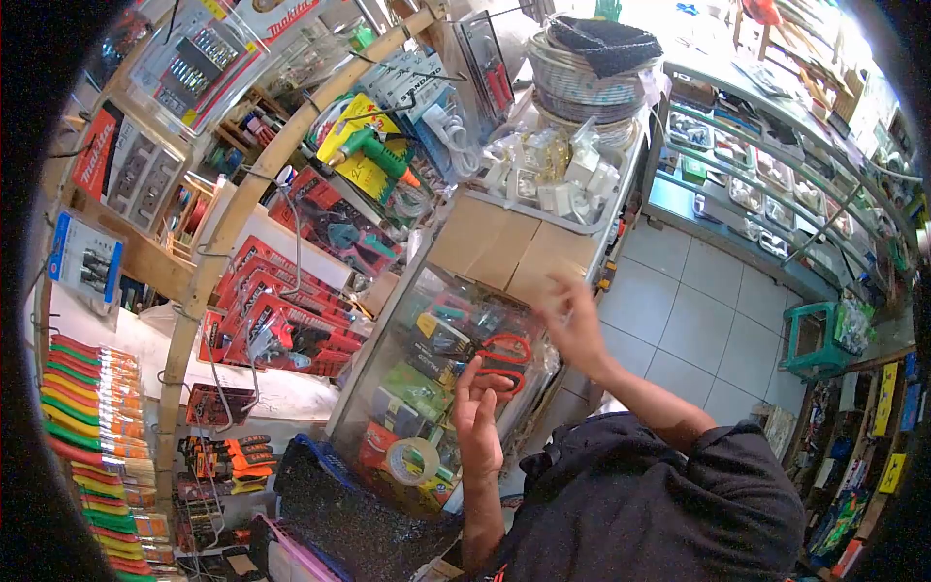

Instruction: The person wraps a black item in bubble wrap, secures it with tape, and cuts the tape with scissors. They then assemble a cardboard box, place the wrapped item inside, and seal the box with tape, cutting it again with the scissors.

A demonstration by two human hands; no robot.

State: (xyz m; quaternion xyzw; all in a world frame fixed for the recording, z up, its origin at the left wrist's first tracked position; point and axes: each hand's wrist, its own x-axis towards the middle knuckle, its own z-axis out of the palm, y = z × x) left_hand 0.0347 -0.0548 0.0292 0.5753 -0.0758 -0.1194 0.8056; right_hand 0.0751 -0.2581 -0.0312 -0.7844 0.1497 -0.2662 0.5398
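Note:
My left hand (479, 419) is over the glass-topped counter (364, 388), palm turned inward and fingers loosely bent and apart. Its fingertips overlap the lower loop of a pair of scissors with red handles (506, 346). The scissors' blades are hard to make out against the packets under the glass. My right hand (574, 328) is raised to the right of the scissors, near the brown cardboard (485, 242), its fingers smeared by motion. A roll of pale tape (413, 461) lies on the glass, to the left of my left wrist.
A tray of white fittings (555, 179) stands beyond the cardboard, with coiled hose (592, 82) behind it. Hanging tool packs (281, 320) and paintbrushes (92, 427) line the left. Tiled floor (669, 301) and a green stool (813, 335) are at right.

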